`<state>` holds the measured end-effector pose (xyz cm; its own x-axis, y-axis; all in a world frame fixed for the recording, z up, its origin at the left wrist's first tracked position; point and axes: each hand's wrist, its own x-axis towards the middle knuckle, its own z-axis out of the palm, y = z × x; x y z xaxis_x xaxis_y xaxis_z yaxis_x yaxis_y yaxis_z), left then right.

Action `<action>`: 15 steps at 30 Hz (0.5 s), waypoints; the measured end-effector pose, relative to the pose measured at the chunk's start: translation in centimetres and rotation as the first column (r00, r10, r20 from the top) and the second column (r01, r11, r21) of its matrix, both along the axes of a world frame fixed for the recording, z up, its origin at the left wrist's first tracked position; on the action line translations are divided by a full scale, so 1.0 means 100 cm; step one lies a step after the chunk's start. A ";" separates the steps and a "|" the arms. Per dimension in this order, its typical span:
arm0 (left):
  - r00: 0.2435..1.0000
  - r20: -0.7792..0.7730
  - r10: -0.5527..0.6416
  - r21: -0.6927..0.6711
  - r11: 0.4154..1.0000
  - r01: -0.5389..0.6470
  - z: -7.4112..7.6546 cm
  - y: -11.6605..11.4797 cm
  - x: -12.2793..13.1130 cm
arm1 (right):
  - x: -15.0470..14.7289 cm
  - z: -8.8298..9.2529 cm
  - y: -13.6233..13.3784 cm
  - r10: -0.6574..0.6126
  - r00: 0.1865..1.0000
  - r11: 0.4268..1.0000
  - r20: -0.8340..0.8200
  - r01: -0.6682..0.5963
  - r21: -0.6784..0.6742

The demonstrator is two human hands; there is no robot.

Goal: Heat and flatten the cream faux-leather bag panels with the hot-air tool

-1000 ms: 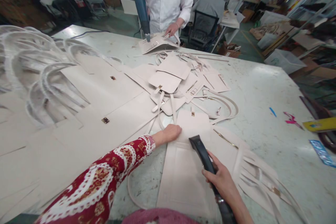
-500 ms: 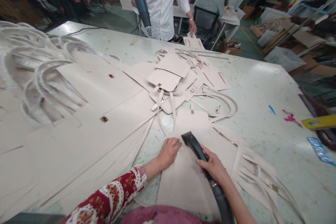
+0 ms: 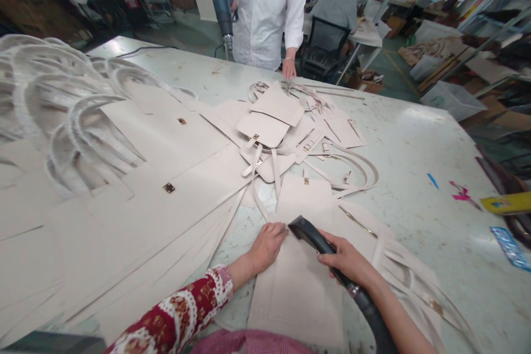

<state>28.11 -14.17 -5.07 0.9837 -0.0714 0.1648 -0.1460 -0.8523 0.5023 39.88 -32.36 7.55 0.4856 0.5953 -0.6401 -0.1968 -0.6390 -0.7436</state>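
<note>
A black handheld tool (image 3: pixel 312 235) with a wide flat nozzle and a thick dark hose is gripped by my right hand (image 3: pixel 346 257). Its nozzle is close over a cream bag piece (image 3: pixel 305 282) that lies lengthwise in front of me, with a small gold clasp (image 3: pixel 306 180) at its far end. My left hand (image 3: pixel 269 244) rests at the left edge of that piece, fingers together beside the nozzle; whether they pinch the edge is too small to tell. To its right, another cream piece bears a gold bar (image 3: pixel 357 220).
Large cream panels (image 3: pixel 136 199) with wrapped handles (image 3: pixel 74 116) cover the left of the table. Cream flaps and straps (image 3: pixel 269 127) are heaped in the middle. Across stands a person in a white shirt (image 3: pixel 265 11), beside a hanging heat gun (image 3: pixel 219 3). Pink scissors (image 3: pixel 462 193) lie at right.
The co-worker's hand has moved left to the table's far edge, over the bag pieces there. My right hand and the tool sit slightly lower and further right in the picture.
</note>
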 end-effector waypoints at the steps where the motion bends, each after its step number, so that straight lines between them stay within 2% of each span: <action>1: 1.000 0.004 0.002 0.001 1.000 -0.002 -0.001 0.000 -0.001 | -0.001 -0.002 0.002 -0.017 1.000 1.000 0.021 0.017 -0.004; 6: 0.998 -0.064 0.007 -0.019 1.000 -0.009 0.007 0.006 0.010 | -0.011 -0.014 0.018 -0.197 0.956 0.980 0.218 0.193 0.038; 10: 0.972 -0.208 0.106 0.104 0.991 -0.086 0.022 0.018 0.046 | -0.022 -0.010 0.006 -0.325 0.913 0.945 0.246 0.322 0.050; 12: 0.967 -0.242 0.074 0.162 0.986 -0.035 0.026 0.022 0.067 | -0.028 -0.007 -0.010 -0.348 0.903 0.933 0.251 0.359 0.002; 15: 0.965 -0.258 -0.042 0.163 0.983 0.086 0.027 0.022 0.090 | -0.038 -0.008 -0.031 -0.385 0.891 0.912 0.241 0.407 -0.049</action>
